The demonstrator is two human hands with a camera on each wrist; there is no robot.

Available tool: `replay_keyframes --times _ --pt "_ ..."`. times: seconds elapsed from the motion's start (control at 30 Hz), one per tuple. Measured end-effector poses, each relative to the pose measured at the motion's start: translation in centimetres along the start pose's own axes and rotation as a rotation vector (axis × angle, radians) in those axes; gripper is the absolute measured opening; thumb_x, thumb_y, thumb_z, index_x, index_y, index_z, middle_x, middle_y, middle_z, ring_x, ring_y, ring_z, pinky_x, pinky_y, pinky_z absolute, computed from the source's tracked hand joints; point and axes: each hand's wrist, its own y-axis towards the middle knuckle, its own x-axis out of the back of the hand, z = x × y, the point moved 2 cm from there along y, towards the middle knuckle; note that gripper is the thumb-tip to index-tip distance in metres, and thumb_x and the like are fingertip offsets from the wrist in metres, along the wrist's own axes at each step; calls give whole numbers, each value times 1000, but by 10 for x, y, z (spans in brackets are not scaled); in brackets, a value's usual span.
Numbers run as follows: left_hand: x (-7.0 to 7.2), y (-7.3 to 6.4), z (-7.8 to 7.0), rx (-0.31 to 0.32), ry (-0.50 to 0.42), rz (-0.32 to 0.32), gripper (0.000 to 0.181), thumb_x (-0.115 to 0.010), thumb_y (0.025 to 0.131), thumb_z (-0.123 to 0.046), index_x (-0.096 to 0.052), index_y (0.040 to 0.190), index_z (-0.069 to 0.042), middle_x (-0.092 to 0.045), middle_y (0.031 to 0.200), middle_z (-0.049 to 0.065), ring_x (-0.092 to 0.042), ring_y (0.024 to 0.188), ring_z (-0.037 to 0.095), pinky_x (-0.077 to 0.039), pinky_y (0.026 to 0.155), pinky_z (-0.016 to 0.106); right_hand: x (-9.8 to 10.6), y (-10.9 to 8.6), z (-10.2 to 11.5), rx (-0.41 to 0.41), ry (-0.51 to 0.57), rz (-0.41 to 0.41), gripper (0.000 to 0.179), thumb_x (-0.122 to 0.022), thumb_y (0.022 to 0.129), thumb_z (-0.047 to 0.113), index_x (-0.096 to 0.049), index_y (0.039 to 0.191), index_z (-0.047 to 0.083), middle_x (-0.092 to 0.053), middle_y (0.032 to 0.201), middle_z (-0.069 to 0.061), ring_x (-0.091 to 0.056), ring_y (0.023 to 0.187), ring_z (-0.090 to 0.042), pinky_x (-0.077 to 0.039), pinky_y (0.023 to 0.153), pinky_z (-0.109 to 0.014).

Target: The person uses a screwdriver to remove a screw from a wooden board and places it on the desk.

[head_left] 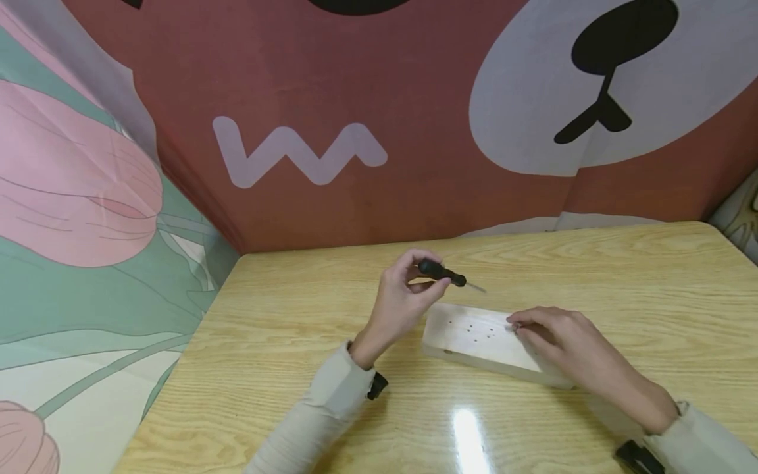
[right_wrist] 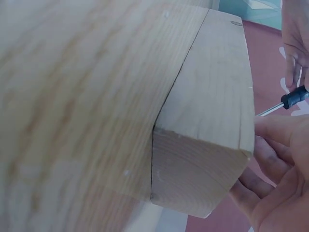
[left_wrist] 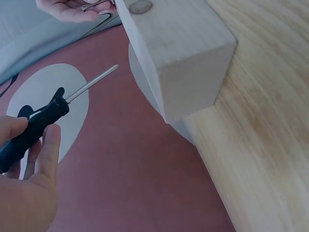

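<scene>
In the head view my left hand [head_left: 398,303] grips a black-handled screwdriver [head_left: 441,271], its metal shaft pointing right and slightly down above the far side of a pale wooden block [head_left: 453,339]. The left wrist view shows the shaft [left_wrist: 91,84] apart from the block. Over the block's right part, my right hand [head_left: 571,345] pinches a small metal screw [left_wrist: 95,6] between thumb and fingertips. Several small dark holes [head_left: 476,331] dot the block's top. Whether the screw touches the wood cannot be told.
The block lies on a wood-grain table [head_left: 284,329]. Behind the table hangs a reddish-brown cloth [head_left: 414,197] with a cartoon face, and a flower-patterned cloth [head_left: 77,184] hangs at the left. A dark wrist strap [head_left: 376,386] shows at the left sleeve.
</scene>
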Motion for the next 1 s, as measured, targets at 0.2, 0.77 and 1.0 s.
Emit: replay_keyframes --times 0.2,0.77,1.0 --pt "5 -1 2 9 8 -9 27 -71 87 7 -58 110 8 -64 106 23 -71 97 36 -63 79 29 0 -1 0 4 8 -4 23 -73 85 -1 -75 104 13 -76 101 2 -70 91 -9 -61 72 -25" --pt "21 -6 9 32 38 -27 26 -71 87 5 -60 110 5 -65 107 23 -72 98 35 -62 80 28 13 -1 -9 1 -42 -83 24 -75 85 1 -75 107 9 -76 104 -6 -72 90 -23 -60 63 -27" --pt "30 -7 13 43 35 -45 26 -71 87 6 -61 110 4 -65 110 24 -72 100 35 -62 80 29 25 -5 -20 31 -96 -152 27 -76 84 2 -74 110 9 -76 102 -4 -67 88 -7 -51 62 -13"
